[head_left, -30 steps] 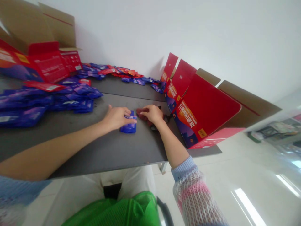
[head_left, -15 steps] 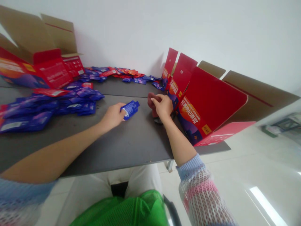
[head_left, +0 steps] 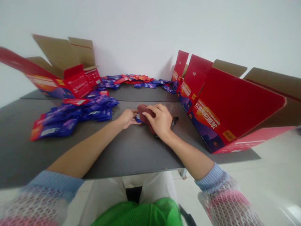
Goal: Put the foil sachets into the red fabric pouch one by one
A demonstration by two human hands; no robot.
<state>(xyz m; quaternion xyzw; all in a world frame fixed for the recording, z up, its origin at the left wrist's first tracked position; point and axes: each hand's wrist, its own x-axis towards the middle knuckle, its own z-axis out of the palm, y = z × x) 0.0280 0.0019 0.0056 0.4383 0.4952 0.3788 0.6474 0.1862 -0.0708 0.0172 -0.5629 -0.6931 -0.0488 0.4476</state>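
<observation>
My left hand (head_left: 129, 118) grips a small blue pouch (head_left: 138, 118) just above the table, and only a bit of it shows past the fingers. My right hand (head_left: 161, 121) pinches a folded reddish-brown cloth (head_left: 144, 113), which meets the pouch and covers most of it. Behind my right hand a dark object (head_left: 174, 120) pokes out, too hidden to name. Left of my hands lies a heap of blue and red pouches (head_left: 94, 110).
Open red cartons (head_left: 209, 110) stand in a row at the right, their flaps up. Another open carton (head_left: 77, 83) is at the back left. A band of pouches (head_left: 136, 78) runs along the wall on the grey table (head_left: 131, 153).
My hands have come together: the right has brought the cloth leftward onto the pouch, now largely covered. The dark object shows more behind my right hand. The camera view has shifted.
</observation>
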